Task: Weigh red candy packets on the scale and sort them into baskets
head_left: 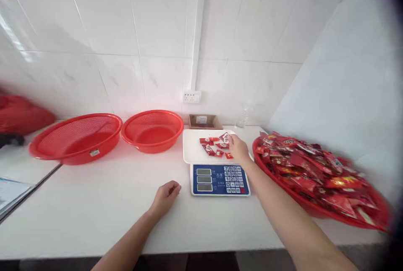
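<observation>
My right hand [238,148] is over the right part of a white scale tray [191,149], its fingers closed on a red packet [224,138] with white print. Several other small red packets [208,149] lie loose on the tray beside it. In front of the tray is the scale's blue panel [219,180], with three display windows on the left and a keypad on the right. My left hand [166,195] rests on the white table left of the panel, fingers curled in a loose fist with nothing visible in them.
A large red basket [289,197] heaped with red packets [310,168] stands at the right. Two red mesh baskets [153,145] [77,159] are at the left. Behind the scale sit a brown box [205,122] and a clear plastic object [243,117]. Papers [14,193] lie far left.
</observation>
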Tool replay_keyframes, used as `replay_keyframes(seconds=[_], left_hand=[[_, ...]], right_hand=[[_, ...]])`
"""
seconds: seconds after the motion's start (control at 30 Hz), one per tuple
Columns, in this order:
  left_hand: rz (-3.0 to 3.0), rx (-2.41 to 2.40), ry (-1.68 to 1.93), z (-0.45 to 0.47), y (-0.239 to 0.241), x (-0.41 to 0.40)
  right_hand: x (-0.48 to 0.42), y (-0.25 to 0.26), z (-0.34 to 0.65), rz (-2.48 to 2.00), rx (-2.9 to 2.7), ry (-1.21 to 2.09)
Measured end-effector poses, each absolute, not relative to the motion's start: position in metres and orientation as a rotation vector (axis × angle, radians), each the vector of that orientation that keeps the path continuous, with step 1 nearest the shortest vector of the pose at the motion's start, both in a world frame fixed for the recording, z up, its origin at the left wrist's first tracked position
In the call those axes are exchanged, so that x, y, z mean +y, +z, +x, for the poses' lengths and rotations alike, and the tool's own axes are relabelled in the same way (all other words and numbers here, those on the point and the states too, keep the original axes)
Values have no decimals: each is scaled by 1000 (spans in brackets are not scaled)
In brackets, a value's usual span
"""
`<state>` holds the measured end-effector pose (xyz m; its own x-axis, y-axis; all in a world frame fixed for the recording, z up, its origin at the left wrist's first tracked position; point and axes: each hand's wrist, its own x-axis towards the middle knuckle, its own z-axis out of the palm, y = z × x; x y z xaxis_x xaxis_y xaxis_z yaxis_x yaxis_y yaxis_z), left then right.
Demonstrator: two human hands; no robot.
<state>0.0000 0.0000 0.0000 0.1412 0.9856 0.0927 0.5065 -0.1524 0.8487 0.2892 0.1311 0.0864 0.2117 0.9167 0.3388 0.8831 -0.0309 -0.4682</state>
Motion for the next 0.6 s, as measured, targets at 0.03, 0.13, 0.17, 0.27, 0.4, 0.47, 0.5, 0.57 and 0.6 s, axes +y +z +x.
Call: replay_keyframes(seconds=[0.03,0.13,0.17,0.27,0.4,0.47,0.5,0.57,0.6], left_hand=[[1791,1416,969,3,8,0],[1953,1346,1075,15,38,8],[2027,1312,1093,21,49,15],[2270,1281,1024,45,83,46],[2472,1330,743,79,105,94],[2492,1395,522,91,106,113],[2493,1424,406,96,105,120],[2515,1433,214,103,103,131],[2535,1416,154,105,101,135]], right_hand=[[130,85,291,-1890,-1652,73],[129,80,296,-1830,-1650,83],[130,78,297,-1802,-1658,99],[132,72,299,-1689,-1721,103],[120,65,298,-1484,-1769,-44],[104,62,296,-1395,-1748,-74],[94,61,296,-1358,-1734,-75],[73,58,295,-1293,-1717,-50],[63,56,296,-1266,-1710,-28]])
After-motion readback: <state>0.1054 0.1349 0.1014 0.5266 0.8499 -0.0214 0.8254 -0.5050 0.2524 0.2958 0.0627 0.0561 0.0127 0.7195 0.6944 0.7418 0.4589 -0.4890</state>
